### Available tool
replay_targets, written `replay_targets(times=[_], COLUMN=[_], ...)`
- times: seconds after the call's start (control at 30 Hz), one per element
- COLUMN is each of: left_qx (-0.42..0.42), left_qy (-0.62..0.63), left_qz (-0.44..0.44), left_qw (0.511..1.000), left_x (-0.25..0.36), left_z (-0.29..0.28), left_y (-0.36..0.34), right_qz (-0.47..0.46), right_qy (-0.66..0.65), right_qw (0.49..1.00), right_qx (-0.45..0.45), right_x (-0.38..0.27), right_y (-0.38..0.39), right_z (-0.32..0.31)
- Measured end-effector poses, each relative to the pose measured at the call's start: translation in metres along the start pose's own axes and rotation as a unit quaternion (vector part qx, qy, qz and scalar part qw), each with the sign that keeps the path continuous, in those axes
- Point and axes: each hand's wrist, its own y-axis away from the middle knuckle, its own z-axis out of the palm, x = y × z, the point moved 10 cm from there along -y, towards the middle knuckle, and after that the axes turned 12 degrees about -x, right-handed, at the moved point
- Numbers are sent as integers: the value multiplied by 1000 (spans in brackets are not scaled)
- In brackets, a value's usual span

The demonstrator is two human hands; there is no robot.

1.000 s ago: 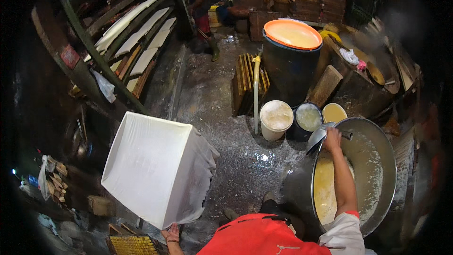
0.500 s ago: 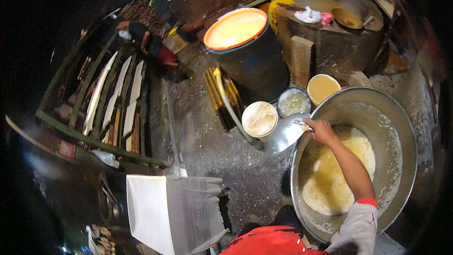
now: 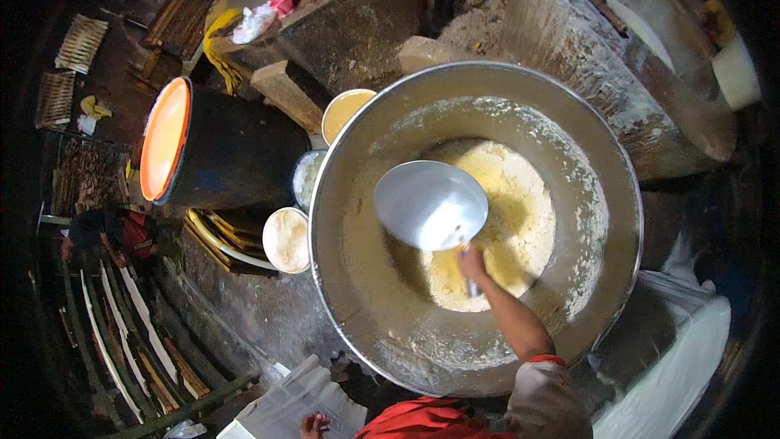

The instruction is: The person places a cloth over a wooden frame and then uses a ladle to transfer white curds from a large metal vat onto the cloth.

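Scooping step in hand: right hand (image 3: 471,264) grips metal scoop (image 3: 431,205) over yellow mash (image 3: 504,219) in large basin (image 3: 357,309). Left hand (image 3: 313,425) holds white container (image 3: 301,402). Next move likely calls for dipping the scoop.

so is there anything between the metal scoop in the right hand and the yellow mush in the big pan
Nothing visible. The right hand holds the scoop by its handle right above the yellow mush inside the big metal pan, with only open space below it. The small tubs sit outside the rim.
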Motion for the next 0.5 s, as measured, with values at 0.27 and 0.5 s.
replay_targets(times=[0.27,0.5], left_qx=[-54,-26], left_qy=[-118,-82], left_qz=[-92,-224], left_qw=[987,971], left_x=[46,78], left_z=[41,62], left_y=[-2,2], right_qz=[25,72], right_qy=[385,315], right_qw=[899,864], right_qx=[-205,-386], right_x=[90,306], right_y=[-159,-130], right_z=[-5,65])
